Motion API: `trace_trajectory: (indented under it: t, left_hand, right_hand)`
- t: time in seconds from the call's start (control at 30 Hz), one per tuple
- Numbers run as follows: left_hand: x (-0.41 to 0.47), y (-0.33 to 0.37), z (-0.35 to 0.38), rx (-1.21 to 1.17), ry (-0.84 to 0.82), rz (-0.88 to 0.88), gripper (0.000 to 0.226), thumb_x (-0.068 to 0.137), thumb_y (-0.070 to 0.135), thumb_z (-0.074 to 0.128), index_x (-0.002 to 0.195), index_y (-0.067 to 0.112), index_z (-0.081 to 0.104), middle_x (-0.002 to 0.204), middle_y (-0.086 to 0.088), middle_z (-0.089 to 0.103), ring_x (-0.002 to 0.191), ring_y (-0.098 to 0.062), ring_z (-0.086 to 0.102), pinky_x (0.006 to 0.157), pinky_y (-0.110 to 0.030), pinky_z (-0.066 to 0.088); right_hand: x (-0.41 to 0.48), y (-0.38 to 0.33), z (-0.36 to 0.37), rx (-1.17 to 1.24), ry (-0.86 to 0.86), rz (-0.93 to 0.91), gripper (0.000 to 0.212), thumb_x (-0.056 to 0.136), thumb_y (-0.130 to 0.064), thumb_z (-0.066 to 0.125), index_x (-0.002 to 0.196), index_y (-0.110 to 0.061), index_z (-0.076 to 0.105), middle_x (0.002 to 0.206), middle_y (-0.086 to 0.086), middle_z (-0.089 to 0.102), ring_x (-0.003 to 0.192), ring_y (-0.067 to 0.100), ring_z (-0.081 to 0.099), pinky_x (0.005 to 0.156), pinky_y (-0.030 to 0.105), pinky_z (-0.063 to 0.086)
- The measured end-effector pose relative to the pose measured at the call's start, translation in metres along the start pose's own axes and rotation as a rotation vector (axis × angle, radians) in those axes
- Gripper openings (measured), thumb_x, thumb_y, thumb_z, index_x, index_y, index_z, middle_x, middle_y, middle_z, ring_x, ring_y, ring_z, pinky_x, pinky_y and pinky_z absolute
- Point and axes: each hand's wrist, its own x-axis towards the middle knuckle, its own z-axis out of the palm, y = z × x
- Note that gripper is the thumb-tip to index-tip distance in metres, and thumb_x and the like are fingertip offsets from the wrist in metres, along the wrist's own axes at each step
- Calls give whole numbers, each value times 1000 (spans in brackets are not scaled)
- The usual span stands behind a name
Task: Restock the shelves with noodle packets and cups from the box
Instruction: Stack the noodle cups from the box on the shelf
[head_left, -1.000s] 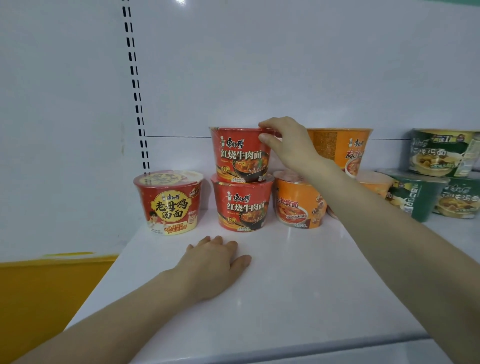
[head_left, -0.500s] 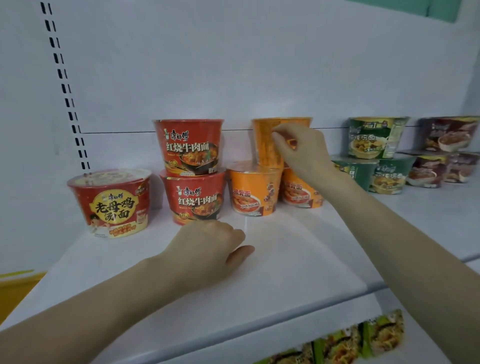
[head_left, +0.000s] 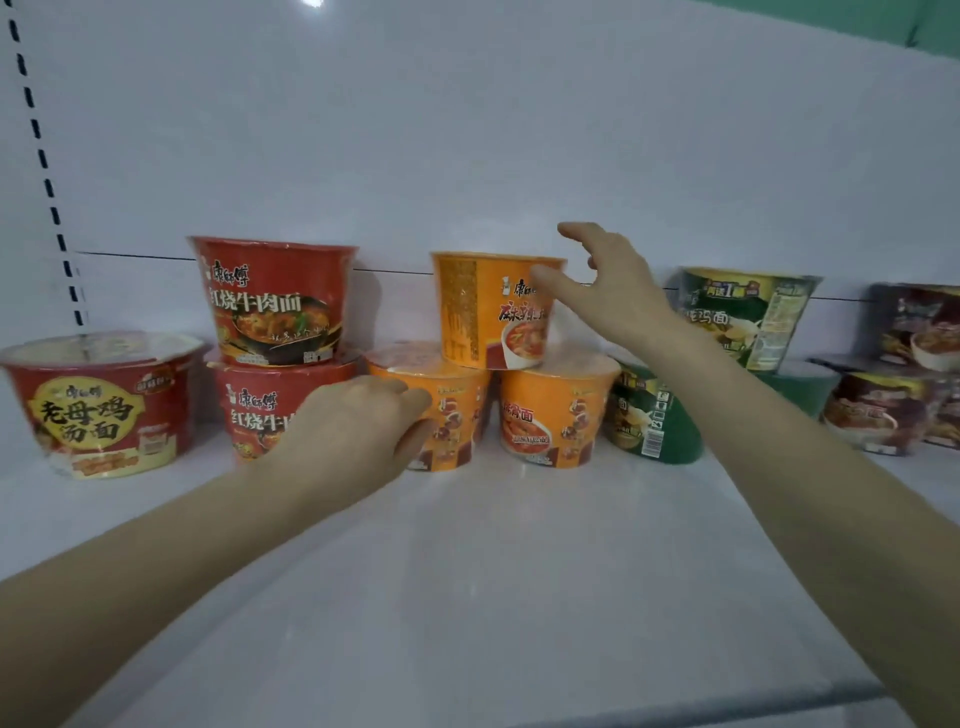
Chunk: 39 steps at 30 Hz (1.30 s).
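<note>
Head view: a white shelf (head_left: 519, 597) backed by a white panel (head_left: 467, 130) carries a row of noodle cups along its rear edge, and two bare forearms reach in over it. All cups stand upright with the long axis vertical and the wide rim up. They are sealed, so the contents cannot be seen. The right hand (head_left: 608, 291) is raised at the top orange cup (head_left: 483, 312) with fingers spread and loosely bent. Its thumb lies across the cup's printed face and the forefinger is above the rim; actual contact cannot be confirmed, and nothing is gripped. The left hand (head_left: 358, 431) is low, its back toward the camera and fingers curled under, just in front of the lower red cup (head_left: 260, 410) and the left orange cup (head_left: 452, 410). Its thumb is beside the latter — whether it has hold of anything cannot be told. The top orange cup rests across the lids of the left orange cup and the right orange cup (head_left: 550, 415), with its text panel turned forward-left. An upper red cup (head_left: 272, 306) sits squarely on the lower red cup, both labels facing out. A single red chicken-soup cup (head_left: 98, 410) stands at far left, apart from the stack. To the right are two stacked green cups (head_left: 748, 317), then dark brown cups (head_left: 914, 327) — blurred.
</note>
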Motion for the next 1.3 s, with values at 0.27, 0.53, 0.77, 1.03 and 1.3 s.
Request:
trace_trajectory:
  t: [0.27,0.53,0.77,1.03,1.3]
  left_hand:
    - [33,-11,10,-91,-196,-210,31,93,12,50,123,7,58,129,-12,56,114,-29,55,94,-36,43]
    - [37,-5,10,-100,-79,-109,26,82,18,53,95,5,71,82,-17,66,71,-36,63,58,-39,53]
    - [43,-7,4,-198,-128,-178,35,89,28,57,122,14,59,113,-6,57,99,-22,57,80,-35,50]
    - [42,-11,4,-140,-252,-207,35,93,29,51,127,25,55,122,0,58,109,-19,55,85,-36,50]
    - [50,-2,21,-121,-148,-233,37,91,36,52,127,27,56,110,-7,57,103,-23,52,71,-31,44]
  right_hand:
    - [20,15,12,98,-149,-79,53,86,-38,60,133,-19,45,136,4,46,119,14,44,88,21,33]
    - [17,20,13,248,-30,-79,38,83,-35,64,115,-14,60,109,-3,56,98,10,51,89,31,48]
    - [18,19,14,247,4,-66,38,83,-35,63,115,-15,60,119,3,58,99,9,49,85,25,43]
    - [15,13,7,257,39,-49,38,85,-34,61,118,-15,59,121,2,57,98,7,46,86,25,42]
    - [14,8,8,229,34,-57,37,86,-34,61,118,-15,59,121,3,58,99,7,46,88,27,42]
